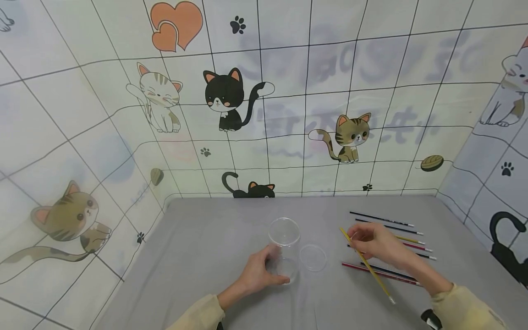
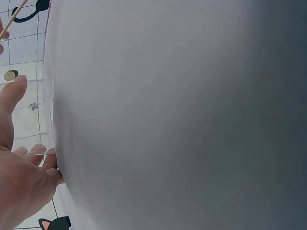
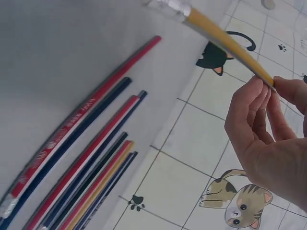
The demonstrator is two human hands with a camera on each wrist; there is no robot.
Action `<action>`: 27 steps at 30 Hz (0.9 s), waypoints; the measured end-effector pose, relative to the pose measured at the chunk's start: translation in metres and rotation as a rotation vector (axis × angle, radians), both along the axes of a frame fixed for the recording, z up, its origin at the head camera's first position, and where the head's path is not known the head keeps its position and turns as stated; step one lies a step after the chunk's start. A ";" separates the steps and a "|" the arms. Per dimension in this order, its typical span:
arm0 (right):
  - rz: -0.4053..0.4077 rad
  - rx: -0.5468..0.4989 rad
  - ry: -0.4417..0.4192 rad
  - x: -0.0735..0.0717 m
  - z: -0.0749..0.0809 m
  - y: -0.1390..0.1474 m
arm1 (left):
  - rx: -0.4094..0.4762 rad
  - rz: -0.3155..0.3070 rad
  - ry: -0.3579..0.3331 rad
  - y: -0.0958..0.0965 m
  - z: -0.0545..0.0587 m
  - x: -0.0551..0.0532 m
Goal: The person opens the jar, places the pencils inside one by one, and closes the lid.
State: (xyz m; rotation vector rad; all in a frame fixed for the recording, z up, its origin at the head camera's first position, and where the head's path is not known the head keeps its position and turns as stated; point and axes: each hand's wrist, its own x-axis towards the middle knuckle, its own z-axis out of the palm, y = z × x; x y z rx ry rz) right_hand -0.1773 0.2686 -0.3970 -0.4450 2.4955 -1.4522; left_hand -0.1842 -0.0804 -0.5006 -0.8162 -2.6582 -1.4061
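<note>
A tall clear cup (image 1: 285, 245) stands on the grey table, my left hand (image 1: 259, 274) gripping its lower part from the left with fingers and thumb round it. In the left wrist view, that hand (image 2: 24, 179) shows at the left edge, and little of the cup can be made out. My right hand (image 1: 381, 245) pinches a yellow pencil (image 1: 377, 277) between thumb and fingertips above the table, its eraser end slanting down toward me. The right wrist view shows the same pencil (image 3: 225, 40) close up. Beside the cup lies a flat, clear round disc (image 1: 313, 257), like a lid.
Several pencils lie roughly parallel at the right under my right hand, among them a red pencil (image 1: 414, 247) and a dark pencil (image 1: 381, 219). The grey tabletop (image 1: 198, 238) ends at a cat-print cloth wall (image 1: 284, 160) at the back and sides.
</note>
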 end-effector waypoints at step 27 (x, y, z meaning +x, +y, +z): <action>0.047 -0.206 0.119 -0.028 0.091 -0.071 | -0.002 0.017 -0.017 0.000 0.000 0.000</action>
